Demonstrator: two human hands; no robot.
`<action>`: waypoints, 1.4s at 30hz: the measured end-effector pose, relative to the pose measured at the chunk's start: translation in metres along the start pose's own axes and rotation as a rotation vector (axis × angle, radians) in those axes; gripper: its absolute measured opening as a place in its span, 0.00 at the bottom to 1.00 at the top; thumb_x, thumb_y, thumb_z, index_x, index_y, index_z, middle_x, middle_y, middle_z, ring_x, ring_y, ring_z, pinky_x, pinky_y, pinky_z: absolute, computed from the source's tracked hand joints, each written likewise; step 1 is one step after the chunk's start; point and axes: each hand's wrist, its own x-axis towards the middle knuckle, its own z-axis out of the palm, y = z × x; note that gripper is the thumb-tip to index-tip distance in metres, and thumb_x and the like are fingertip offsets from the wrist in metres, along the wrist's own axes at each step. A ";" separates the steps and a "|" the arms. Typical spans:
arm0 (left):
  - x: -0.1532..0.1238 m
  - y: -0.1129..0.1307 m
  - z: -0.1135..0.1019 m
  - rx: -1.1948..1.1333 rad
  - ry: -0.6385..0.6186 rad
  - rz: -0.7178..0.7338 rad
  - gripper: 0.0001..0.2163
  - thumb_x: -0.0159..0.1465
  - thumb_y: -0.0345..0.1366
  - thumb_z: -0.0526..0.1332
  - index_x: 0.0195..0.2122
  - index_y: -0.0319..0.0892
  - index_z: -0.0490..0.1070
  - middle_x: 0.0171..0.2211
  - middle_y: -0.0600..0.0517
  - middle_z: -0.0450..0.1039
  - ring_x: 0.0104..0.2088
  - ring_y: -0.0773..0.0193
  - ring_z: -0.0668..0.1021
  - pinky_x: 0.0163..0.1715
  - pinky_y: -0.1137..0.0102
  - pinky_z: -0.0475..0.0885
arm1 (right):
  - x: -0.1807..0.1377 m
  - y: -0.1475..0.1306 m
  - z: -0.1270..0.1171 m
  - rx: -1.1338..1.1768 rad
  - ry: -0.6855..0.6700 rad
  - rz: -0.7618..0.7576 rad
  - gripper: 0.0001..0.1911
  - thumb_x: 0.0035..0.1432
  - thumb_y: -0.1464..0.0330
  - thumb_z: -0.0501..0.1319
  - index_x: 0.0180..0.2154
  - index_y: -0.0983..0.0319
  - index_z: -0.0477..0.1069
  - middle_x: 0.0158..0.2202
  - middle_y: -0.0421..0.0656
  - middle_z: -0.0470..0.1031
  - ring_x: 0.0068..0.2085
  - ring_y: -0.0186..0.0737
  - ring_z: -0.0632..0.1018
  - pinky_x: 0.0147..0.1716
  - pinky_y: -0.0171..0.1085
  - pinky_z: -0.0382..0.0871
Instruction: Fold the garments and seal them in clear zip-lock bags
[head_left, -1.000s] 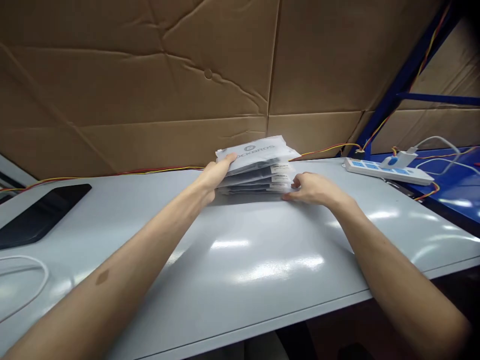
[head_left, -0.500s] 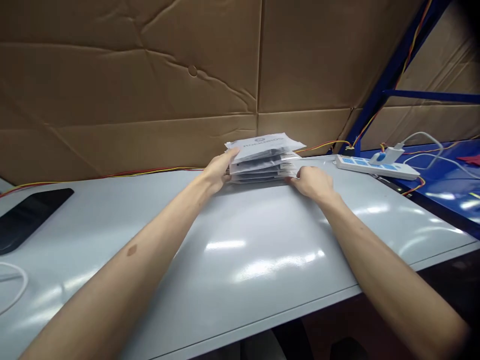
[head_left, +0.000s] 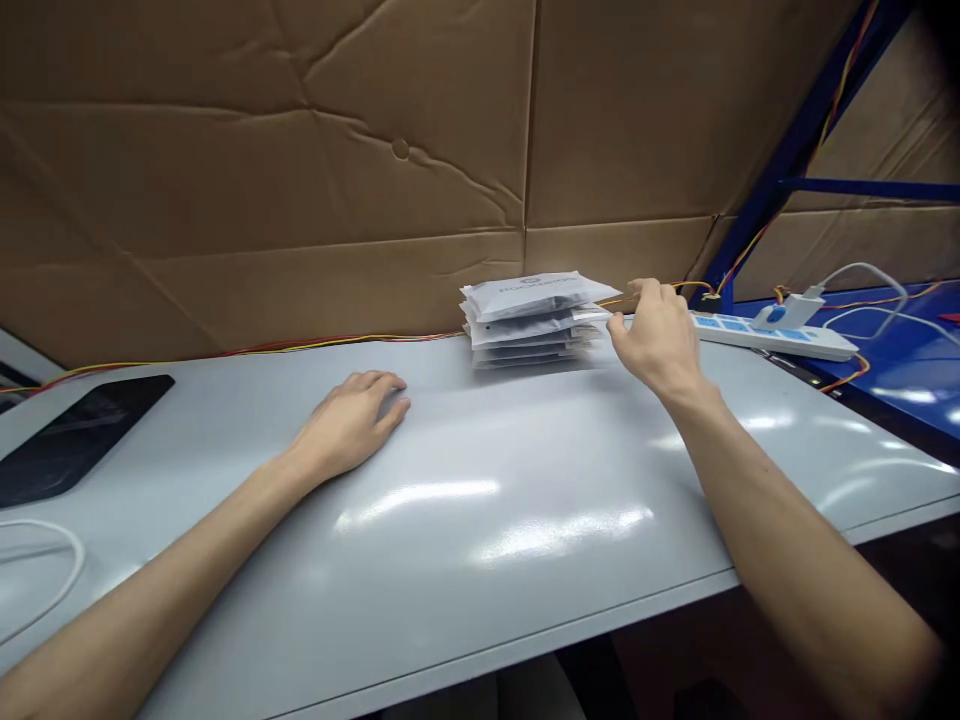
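Observation:
A stack of flat whitish plastic packets [head_left: 536, 322] stands at the back of the grey tabletop, against the cardboard. Dark lettering shows on the top packet, whose edges stick out unevenly over those below. Left of the stack, my left hand [head_left: 356, 420] rests low on the table surface, fingers apart and nothing in it. My right hand [head_left: 660, 335] is just right of the packets, its thumb close to their right edge. Its fingers are spread, and I see nothing held; whether the thumb touches the stack I cannot tell.
A cardboard sheet [head_left: 360, 190] lines the back. On the right lies a white power strip [head_left: 780, 338] with a plugged-in adapter, beside a blue frame [head_left: 780, 160]. A black flat device [head_left: 79, 435] and a white cable [head_left: 71, 570] are at the left.
Both hands have let go of the packet stack. My left hand has moved left and nearer onto the table; my right hand has lifted and shifted right. The stack remains standing.

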 end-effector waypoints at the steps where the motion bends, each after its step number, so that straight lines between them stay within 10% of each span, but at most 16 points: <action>1: -0.006 -0.006 0.003 0.032 -0.016 0.020 0.20 0.66 0.51 0.53 0.53 0.49 0.73 0.61 0.46 0.72 0.63 0.44 0.70 0.62 0.49 0.66 | 0.000 -0.001 0.001 0.043 0.026 -0.041 0.27 0.64 0.66 0.53 0.62 0.70 0.63 0.60 0.61 0.70 0.59 0.60 0.71 0.55 0.50 0.66; 17: -0.017 -0.008 0.003 0.005 -0.097 0.021 0.22 0.69 0.48 0.50 0.59 0.46 0.68 0.66 0.44 0.65 0.66 0.44 0.66 0.64 0.49 0.64 | -0.030 -0.039 0.006 0.275 0.161 -0.519 0.12 0.68 0.62 0.58 0.42 0.57 0.78 0.50 0.49 0.75 0.52 0.50 0.73 0.55 0.49 0.68; 24: -0.016 -0.003 0.003 -0.063 0.105 -0.065 0.29 0.68 0.38 0.49 0.70 0.37 0.50 0.69 0.37 0.56 0.66 0.43 0.65 0.63 0.49 0.65 | -0.061 -0.074 0.004 0.311 -0.048 -0.813 0.12 0.70 0.67 0.55 0.39 0.57 0.77 0.53 0.47 0.78 0.61 0.50 0.70 0.59 0.48 0.65; 31: -0.017 0.009 -0.002 0.000 0.073 0.090 0.26 0.74 0.46 0.44 0.70 0.49 0.59 0.67 0.49 0.64 0.65 0.47 0.63 0.66 0.49 0.58 | -0.082 -0.090 0.002 0.370 -0.215 -1.060 0.11 0.68 0.61 0.60 0.39 0.60 0.77 0.46 0.48 0.81 0.48 0.48 0.79 0.49 0.47 0.71; 42: -0.023 0.027 -0.008 0.084 -0.009 0.111 0.26 0.73 0.51 0.46 0.60 0.44 0.74 0.61 0.49 0.72 0.57 0.47 0.67 0.60 0.51 0.65 | -0.069 -0.079 0.014 0.548 -0.177 -0.833 0.09 0.68 0.62 0.61 0.39 0.60 0.76 0.40 0.46 0.80 0.42 0.45 0.75 0.45 0.46 0.72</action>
